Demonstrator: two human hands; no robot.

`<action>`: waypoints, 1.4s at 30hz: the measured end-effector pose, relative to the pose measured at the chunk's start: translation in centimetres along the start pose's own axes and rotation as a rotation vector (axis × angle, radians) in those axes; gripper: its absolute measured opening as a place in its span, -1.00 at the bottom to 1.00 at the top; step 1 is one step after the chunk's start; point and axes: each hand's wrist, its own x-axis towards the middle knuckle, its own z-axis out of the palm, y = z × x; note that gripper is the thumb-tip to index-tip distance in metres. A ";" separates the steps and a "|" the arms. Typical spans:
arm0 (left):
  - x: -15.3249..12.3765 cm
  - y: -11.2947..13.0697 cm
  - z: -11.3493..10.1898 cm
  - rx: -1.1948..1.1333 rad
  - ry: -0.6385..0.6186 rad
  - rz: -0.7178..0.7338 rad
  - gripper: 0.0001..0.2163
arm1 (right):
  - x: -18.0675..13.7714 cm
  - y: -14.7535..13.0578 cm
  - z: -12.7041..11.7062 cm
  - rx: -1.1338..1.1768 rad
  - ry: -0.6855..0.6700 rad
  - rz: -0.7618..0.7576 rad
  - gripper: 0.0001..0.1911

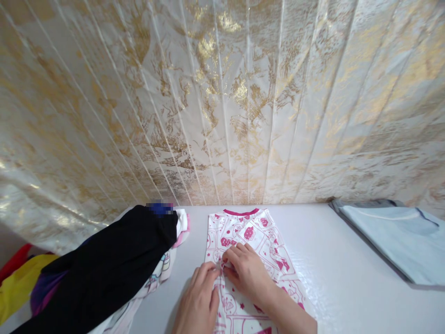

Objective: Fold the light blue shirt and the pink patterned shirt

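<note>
A white shirt [243, 234] with a pink print and a dark pink neckband lies on the white table, its collar toward the wall. My right hand [250, 271] rests over the middle of the shirt, fingers curled and thumb drawn in, pinching a bit of the cloth. At the shirt's left side, my left hand [200, 297] has its bent fingers and thumb closed on the cloth edge, close to the right fingertips. The lower end of the shirt runs out of view beneath my right forearm.
A heap of clothes, with a black garment [114, 264] on top and a yellow one [26, 278] at the far left, lies to the left. Folded light blue clothing [399, 236] lies on the right over grey cloth. Behind the table [333, 278] hangs a gold-patterned sheet [222, 116].
</note>
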 end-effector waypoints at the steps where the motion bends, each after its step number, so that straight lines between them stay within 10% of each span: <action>1: -0.5 -0.2 0.4 0.041 0.007 0.029 -0.68 | 0.0 0.0 0.1 -0.005 0.004 0.000 -0.91; 22: -6.4 0.2 1.5 0.531 0.212 0.409 -0.47 | -0.8 -1.2 -1.4 -0.134 -0.043 -0.054 -0.82; 34: -12.1 2.0 0.7 0.542 0.139 0.444 -0.45 | -17.8 -1.8 -4.8 -0.449 0.071 -0.104 -0.27; 42: -13.1 3.4 -1.9 0.435 0.054 0.434 -0.46 | -21.0 -3.6 -6.6 -0.410 0.059 0.025 -0.30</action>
